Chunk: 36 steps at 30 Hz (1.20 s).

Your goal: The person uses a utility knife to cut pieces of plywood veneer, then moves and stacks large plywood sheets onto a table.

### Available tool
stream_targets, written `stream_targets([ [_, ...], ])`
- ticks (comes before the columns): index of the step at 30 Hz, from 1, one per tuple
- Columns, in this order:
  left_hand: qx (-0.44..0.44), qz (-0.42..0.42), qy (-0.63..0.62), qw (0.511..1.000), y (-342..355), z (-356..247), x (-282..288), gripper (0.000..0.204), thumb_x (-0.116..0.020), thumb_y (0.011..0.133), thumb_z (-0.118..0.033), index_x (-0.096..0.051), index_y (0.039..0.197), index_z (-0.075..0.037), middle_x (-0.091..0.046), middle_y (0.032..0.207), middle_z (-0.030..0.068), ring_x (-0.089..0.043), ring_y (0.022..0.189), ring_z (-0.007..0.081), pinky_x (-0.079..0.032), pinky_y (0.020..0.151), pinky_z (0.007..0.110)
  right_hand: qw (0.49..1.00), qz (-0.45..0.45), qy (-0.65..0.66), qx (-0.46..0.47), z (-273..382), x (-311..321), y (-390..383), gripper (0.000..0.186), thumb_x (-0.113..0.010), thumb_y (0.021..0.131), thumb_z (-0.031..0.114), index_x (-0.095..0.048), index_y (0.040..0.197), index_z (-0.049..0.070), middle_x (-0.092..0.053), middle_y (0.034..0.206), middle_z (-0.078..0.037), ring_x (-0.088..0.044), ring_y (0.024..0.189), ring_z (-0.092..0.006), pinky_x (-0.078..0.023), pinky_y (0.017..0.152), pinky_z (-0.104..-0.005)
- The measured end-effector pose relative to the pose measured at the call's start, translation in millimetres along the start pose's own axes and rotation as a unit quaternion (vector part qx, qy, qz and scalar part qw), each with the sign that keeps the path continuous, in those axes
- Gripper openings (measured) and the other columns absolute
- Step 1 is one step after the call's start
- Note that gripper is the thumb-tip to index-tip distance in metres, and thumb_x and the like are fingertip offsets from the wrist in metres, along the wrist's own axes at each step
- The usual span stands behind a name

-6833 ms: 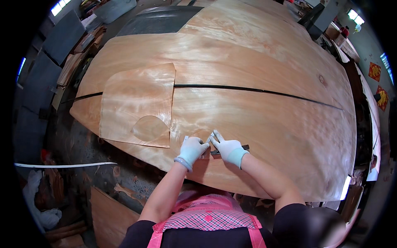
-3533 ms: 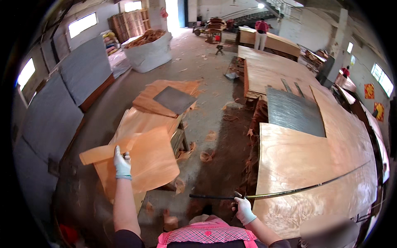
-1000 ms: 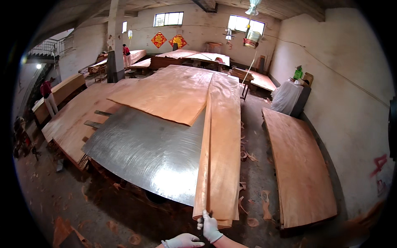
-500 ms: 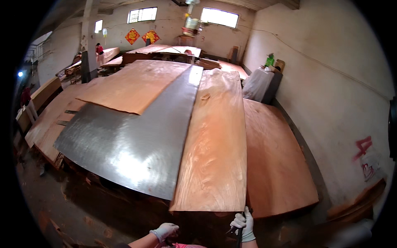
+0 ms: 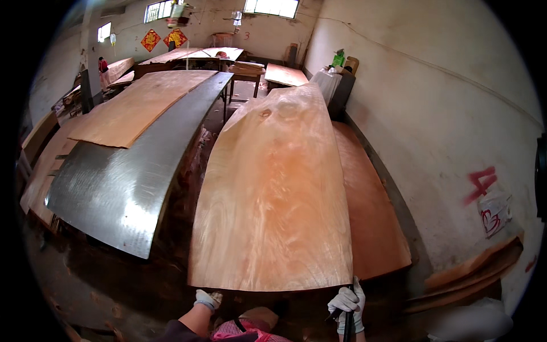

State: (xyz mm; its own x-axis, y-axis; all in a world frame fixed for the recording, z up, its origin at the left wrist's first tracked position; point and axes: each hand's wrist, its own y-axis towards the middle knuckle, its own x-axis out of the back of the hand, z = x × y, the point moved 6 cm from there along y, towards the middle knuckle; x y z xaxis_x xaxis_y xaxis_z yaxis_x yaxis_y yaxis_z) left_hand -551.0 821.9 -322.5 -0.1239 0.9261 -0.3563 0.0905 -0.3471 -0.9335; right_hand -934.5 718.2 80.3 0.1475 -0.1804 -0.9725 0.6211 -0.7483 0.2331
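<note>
A long, thin, pale orange-brown wood veneer sheet [image 5: 273, 194] stretches away in front of me, bulging upward and hiding part of a darker veneer sheet [image 5: 373, 211] on the right. At its near left corner is my gloved left hand [image 5: 208, 299], fingers curled under the front edge; what they hold, if anything, is hidden. By the near right corner, my gloved right hand [image 5: 347, 302] wraps round a black stick-like tool [image 5: 348, 326]. Its thumb points up beside the veneer corner, and I cannot tell whether it pinches the sheet.
Left of a dark gap stands a shiny metal-topped table [image 5: 128, 188], another veneer sheet [image 5: 142, 105] lying across it. A plastered wall [image 5: 433, 114] runs along the right, with curved brown offcuts [image 5: 473, 273] at its foot. Farther back, a covered stand [image 5: 327, 85] and a person [image 5: 103, 71] show.
The veneer sheet has shifted right, off the metal table's edge, opening a gap between them. It now bulges more. My left hand has come up to its near left corner. The view has swung right.
</note>
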Motion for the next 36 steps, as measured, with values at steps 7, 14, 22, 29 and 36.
stream_targets([
  [7, -0.013, 0.134, -0.134, 0.982, 26.4, 53.7, -62.4, 0.081, -0.039, 0.088, -0.072, -0.047, 0.134, -0.006, -0.055, 0.133, 0.014, -0.057, 0.118, 0.0331, -0.049, 0.097, 0.046, 0.98, -0.195, -0.013, 0.02, 142.1, 25.5, -20.5, 0.059, -0.03, 0.102, 0.051, -0.038, 0.052, 0.019, -0.028, 0.04, 0.008, -0.03, 0.031, -0.0064, -0.039, 0.047, -0.024],
  [14, -0.073, 0.137, -0.051, 0.987, 25.9, 177.3, -129.2, 0.055, -0.042, 0.097, -0.052, -0.052, 0.132, -0.01, -0.059, 0.129, 0.0093, -0.057, 0.117, 0.0315, -0.047, 0.098, 0.049, 0.96, -0.251, -0.121, 0.036, 295.6, 34.5, -72.9, 0.054, -0.025, 0.104, 0.048, -0.059, 0.113, 0.007, -0.025, 0.048, 0.008, -0.028, 0.033, -0.0062, -0.032, 0.042, -0.0244],
  [22, -0.205, 0.071, -0.024, 0.976, 54.2, 234.6, -118.8, 0.04, -0.042, 0.101, -0.033, -0.053, 0.132, -0.01, -0.058, 0.131, 0.0099, -0.056, 0.116, 0.0329, -0.044, 0.101, 0.051, 0.789, -0.537, -0.294, 0.055, 427.4, 53.3, -118.7, 0.059, -0.034, 0.102, 0.05, -0.035, 0.054, 0.016, -0.028, 0.044, 0.002, -0.029, 0.031, -0.0118, -0.025, 0.031, -0.0259],
  [29, -0.207, 0.161, 0.016, 0.965, 21.6, 346.6, -121.9, 0.044, -0.037, 0.102, -0.037, -0.047, 0.137, -0.013, -0.052, 0.139, 0.0084, -0.051, 0.124, 0.034, -0.039, 0.103, 0.057, 0.635, -0.571, -0.52, 0.021, 550.3, 42.7, -196.6, 0.054, -0.047, 0.099, 0.046, -0.041, 0.056, 0.015, -0.037, 0.044, 0.0, -0.036, 0.032, -0.0141, -0.029, 0.03, -0.0279],
  [36, -0.216, 0.206, 0.016, 0.954, 3.0, 430.2, -119.9, 0.047, -0.031, 0.103, -0.036, -0.043, 0.139, -0.009, -0.049, 0.141, 0.011, -0.048, 0.126, 0.0341, -0.037, 0.106, 0.055, 0.538, -0.542, -0.645, 0.0, 621.1, 60.7, -253.4, 0.046, -0.051, 0.098, 0.041, -0.048, 0.061, 0.013, -0.044, 0.045, -0.001, -0.04, 0.031, -0.0132, -0.032, 0.03, -0.0281],
])
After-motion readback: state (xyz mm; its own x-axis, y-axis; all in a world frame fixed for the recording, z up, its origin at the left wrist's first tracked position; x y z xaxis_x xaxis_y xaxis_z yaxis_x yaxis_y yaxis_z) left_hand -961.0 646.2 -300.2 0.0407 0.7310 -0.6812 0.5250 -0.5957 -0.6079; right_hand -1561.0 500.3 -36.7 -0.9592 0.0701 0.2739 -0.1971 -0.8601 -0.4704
